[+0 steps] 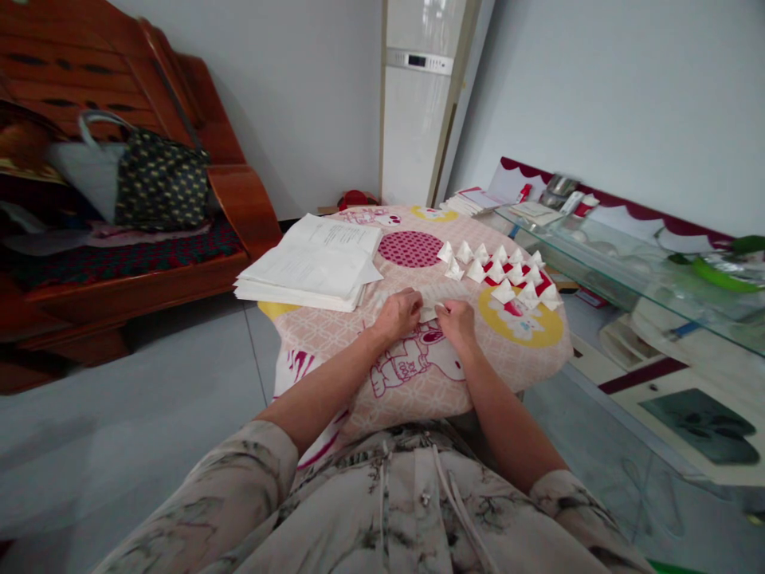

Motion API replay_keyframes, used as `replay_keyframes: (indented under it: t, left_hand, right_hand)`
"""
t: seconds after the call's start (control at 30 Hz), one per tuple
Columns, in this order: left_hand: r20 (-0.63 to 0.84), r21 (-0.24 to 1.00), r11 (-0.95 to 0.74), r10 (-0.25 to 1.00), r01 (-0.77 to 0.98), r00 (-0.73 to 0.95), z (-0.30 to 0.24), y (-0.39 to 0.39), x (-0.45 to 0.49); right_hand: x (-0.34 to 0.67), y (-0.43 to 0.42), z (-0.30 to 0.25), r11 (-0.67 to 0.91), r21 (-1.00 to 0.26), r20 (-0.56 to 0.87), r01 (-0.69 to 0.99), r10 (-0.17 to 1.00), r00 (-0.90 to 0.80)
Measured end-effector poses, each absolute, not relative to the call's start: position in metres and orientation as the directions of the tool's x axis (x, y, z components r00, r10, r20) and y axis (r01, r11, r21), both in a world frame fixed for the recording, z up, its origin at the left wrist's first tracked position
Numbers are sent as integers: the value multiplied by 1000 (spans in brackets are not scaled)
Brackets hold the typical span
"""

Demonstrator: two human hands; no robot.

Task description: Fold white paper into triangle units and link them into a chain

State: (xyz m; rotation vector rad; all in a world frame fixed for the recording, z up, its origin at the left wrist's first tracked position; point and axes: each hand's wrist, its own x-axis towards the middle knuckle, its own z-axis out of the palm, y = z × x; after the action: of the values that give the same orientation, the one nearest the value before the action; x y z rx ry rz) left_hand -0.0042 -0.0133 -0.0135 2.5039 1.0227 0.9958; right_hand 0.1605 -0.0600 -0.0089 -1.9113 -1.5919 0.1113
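Note:
My left hand [402, 312] and my right hand [457, 320] meet low over the table, fingers closed on a piece of white paper [429, 314] between them. The left fingers pinch its left end and the right fingers its right end; the hands partly hide it. Beyond my left hand lies a thick stack of printed paper sheets [311, 259], its top sheets uneven. To the right of my right hand stand several small folded paper pyramids [476, 271], grouped in rough rows.
A patterned cloth [412, 379] covers the table. At the right is a glass-topped cabinet [645, 287] with a green dish [726, 275] and other items. A wooden bench [233, 203] with bags [161, 182] stands left. A tall white appliance [415, 119] fills the corner.

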Motion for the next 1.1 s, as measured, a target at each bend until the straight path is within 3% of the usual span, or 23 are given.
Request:
replay_keyframes:
  t: [0.1,0.4,0.77,1.1]
  left_hand:
    - [464,475,-720,693,506,551,-13,-11,-4]
    - [357,479,-638,769,602,530,-10,-10,-5]
    - [307,511,-644,755,569,579,-9,-1,-8]
    - [198,369,-657,747,658,635,-5,2,-1]
  right_hand:
    - [165,-59,-8,-87,-411,312,908,922,229]
    - [176,-59,-7,1,-247,300,969,951,76]
    - [174,-55,-1,-32,-286,219,958,971,98]
    - [167,-54,2,-119,-336,168,934,969,183]
